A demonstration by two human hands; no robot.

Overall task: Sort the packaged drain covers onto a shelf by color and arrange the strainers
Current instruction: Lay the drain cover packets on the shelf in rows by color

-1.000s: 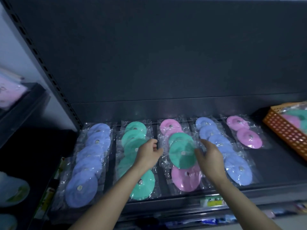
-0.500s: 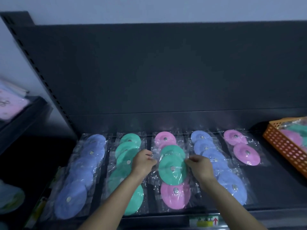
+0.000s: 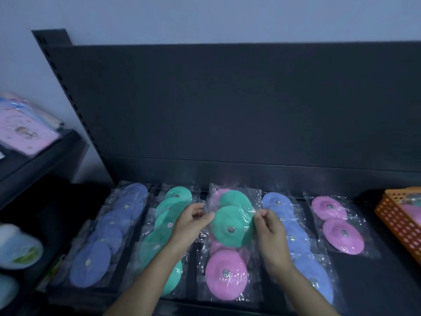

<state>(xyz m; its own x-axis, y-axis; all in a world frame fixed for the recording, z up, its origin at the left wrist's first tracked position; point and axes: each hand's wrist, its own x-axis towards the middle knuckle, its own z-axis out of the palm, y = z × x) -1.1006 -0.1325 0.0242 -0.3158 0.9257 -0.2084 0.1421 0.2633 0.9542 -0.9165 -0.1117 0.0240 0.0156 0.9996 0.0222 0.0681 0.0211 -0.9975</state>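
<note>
A clear packet with two green drain covers [image 3: 232,226] is held over the middle row of pink covers [image 3: 225,274]. My left hand [image 3: 190,224] pinches the packet's left edge and my right hand [image 3: 268,229] pinches its right edge. On the dark shelf [image 3: 369,281] lie rows of packets: blue covers [image 3: 91,265] at the far left, green covers [image 3: 168,215] beside them, another blue row [image 3: 278,201] right of centre, and pink covers [image 3: 341,236] at the right.
An orange basket [image 3: 396,222] with more packets stands at the right edge. A lower side shelf at the left holds a pink packet [image 3: 25,133] and pale round items [image 3: 18,247]. The shelf's dark back panel [image 3: 227,106] rises behind the rows.
Both hands have closed on the edges of the green packet and raised it off the pink row. The view has tilted upward, showing more wall.
</note>
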